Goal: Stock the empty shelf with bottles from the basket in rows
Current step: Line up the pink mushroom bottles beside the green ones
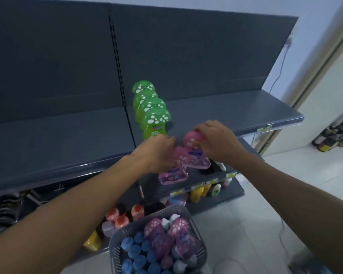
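A row of several green mushroom-capped bottles stands on the dark grey shelf, running from back to front. Right of that row, my right hand grips the cap of a pink mushroom bottle at the shelf's front edge. My left hand holds a second pink mushroom bottle, lower and in front of the first. Below, a grey plastic basket holds two more pink bottles, several blue-capped bottles and some pale ones.
The shelf's left section and right part are bare. Lower shelves hold orange, yellow and white bottles. A white wall and doorway are at right, with a cable hanging down and dark bottles on the floor.
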